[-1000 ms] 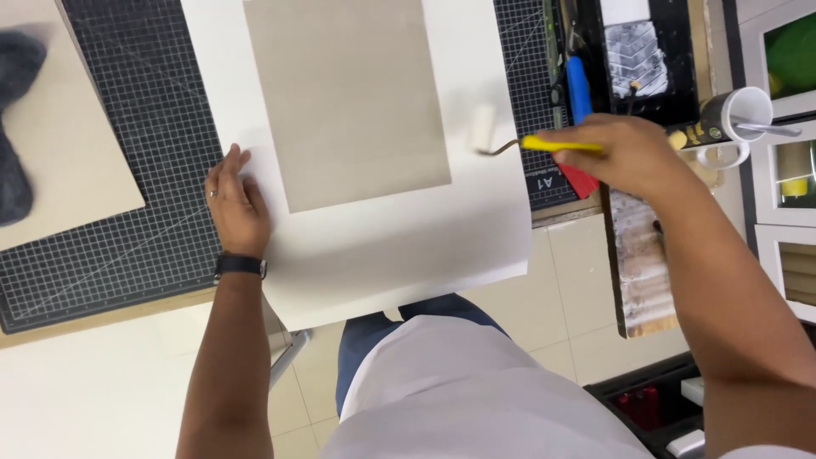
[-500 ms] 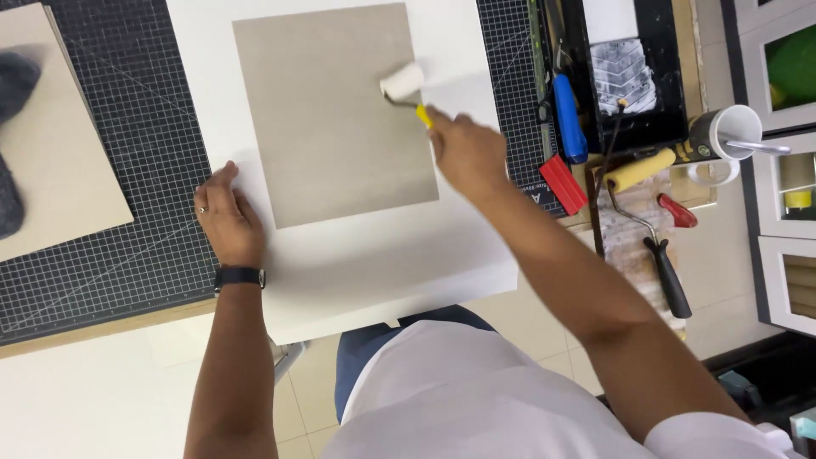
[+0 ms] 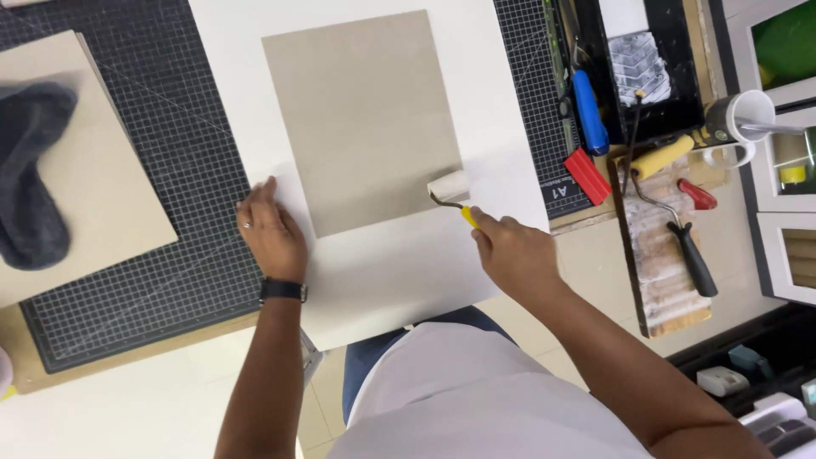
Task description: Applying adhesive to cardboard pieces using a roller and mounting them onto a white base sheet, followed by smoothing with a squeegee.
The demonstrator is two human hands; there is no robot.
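Right hand (image 3: 514, 255) grips roller (image 3: 449, 187), handle pointing near-right.

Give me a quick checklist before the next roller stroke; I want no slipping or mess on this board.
1. Left hand pressing the white sheet flat at its left edge: ok.
2. Right hand gripping the yellow handle of the small roller: ok.
3. Roller sleeve on the grey board, at its lower right corner: ok.
4. Board lying wholly within the white sheet: ok.
5. Cutting mat under the sheet: ok.
6. Enough glue or paint on the sleeve: cannot tell.
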